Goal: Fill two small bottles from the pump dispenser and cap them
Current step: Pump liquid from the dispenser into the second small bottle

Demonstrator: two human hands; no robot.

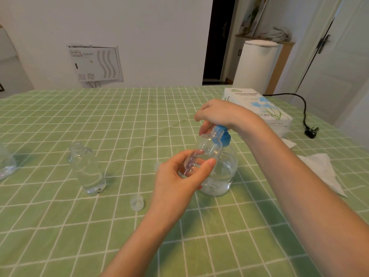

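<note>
Head view:
- The left hand [175, 180] grips the first small bottle [209, 146], fingers and thumb curled round its lower body. The bottle is tilted, uncapped, with its neck at the blue pump head [224, 136].
- The right hand [221, 112] sits on top of the pump head, fingers curled over it.
- The pump dispenser [221, 176] stands on the table [99, 116], directly behind the held bottle.
- The second small bottle [87, 168] stands upright and uncapped, well to the left.
- A loose cap [137, 202] lies between that bottle and the left hand.
- A tissue box [259, 104] lies at the far right.
</note>
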